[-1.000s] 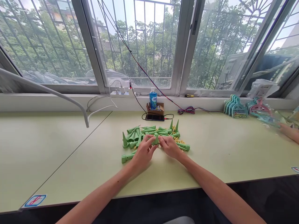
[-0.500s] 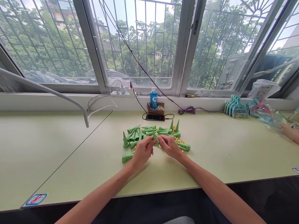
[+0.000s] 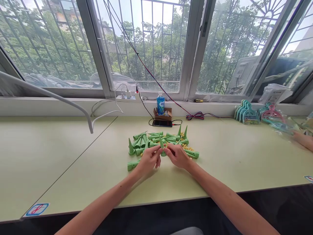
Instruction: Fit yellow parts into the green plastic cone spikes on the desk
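A heap of green plastic cone spikes (image 3: 146, 141) mixed with small yellow pieces (image 3: 186, 148) lies on the pale green table (image 3: 220, 156). Between my two hands stands one green cone spike (image 3: 161, 145), tip up and leaning slightly left. My left hand (image 3: 148, 160) pinches its lower part from the left with thumb and fingers. My right hand (image 3: 178, 155) pinches its base from the right. One loose spike (image 3: 132, 165) lies flat just left of my left hand.
At the back stand a blue bottle (image 3: 160, 104), a small cardboard box (image 3: 163, 116) and a black phone (image 3: 161, 123) with cables. Teal and pink packaged items (image 3: 246, 112) sit far right, near another person's hand (image 3: 302, 140). A white tube (image 3: 49, 94) juts in from the left.
The cone spike between my hands has turned from lying low to standing tip up. Both hands drew slightly toward me.
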Tool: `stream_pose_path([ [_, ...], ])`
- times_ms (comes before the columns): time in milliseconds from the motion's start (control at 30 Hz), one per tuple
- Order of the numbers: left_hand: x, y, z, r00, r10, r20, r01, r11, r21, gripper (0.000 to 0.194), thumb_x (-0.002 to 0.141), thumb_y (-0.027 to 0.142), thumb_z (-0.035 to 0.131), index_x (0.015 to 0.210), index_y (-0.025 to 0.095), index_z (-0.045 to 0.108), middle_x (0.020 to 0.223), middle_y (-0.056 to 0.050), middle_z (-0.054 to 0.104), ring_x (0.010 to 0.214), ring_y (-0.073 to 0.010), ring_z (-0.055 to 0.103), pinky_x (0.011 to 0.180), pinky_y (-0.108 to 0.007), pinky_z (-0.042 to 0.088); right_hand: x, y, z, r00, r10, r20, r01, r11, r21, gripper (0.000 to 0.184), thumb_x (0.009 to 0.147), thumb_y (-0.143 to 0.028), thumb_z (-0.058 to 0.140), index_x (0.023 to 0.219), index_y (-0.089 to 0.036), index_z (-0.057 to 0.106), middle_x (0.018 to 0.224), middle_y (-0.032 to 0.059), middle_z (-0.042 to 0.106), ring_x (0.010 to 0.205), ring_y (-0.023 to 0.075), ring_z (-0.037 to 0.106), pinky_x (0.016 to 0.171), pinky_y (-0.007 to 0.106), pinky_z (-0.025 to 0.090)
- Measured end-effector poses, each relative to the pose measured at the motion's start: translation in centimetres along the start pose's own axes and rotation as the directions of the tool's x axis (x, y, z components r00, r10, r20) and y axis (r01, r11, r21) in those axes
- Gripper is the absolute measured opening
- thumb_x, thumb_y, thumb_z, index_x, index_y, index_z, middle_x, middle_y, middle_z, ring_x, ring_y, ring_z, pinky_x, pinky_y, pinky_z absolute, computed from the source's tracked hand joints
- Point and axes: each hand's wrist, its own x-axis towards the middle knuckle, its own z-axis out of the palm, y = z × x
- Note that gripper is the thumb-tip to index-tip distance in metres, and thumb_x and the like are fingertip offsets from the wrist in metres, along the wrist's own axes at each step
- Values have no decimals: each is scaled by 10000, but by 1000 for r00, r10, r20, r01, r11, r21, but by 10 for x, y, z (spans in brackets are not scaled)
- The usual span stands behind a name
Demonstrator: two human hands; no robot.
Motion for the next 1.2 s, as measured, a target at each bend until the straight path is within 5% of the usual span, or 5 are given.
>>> stream_pose_path([
  [233,1,1,-8,986,-54,158,70,993,-94,404,908,557,498,791,171,528,445,45,513,330,-81,449,379,-195,358,-3,-8,2,995,-80,51,87,987,-135,303,980,-329,424,701,-211,414,550,-52,394,483,102,300,507,250,256],
  [800,-1,-2,-1,973,-92,212,132,974,-183,393,911,544,507,817,163,523,499,12,569,382,-111,548,413,-218,464,-1,-4,12,988,-142,-53,124,956,-265,418,967,-385,475,600,-198,403,514,-28,468,466,90,355,497,239,220],
  [1200,1,-1,2,979,-44,201,106,945,-311,385,901,574,515,912,197,440,501,63,516,366,-124,561,346,-201,438,0,-7,7,946,-322,-28,286,874,-392,489,1004,-444,427,584,-194,452,512,-11,463,461,104,336,518,264,230],
])
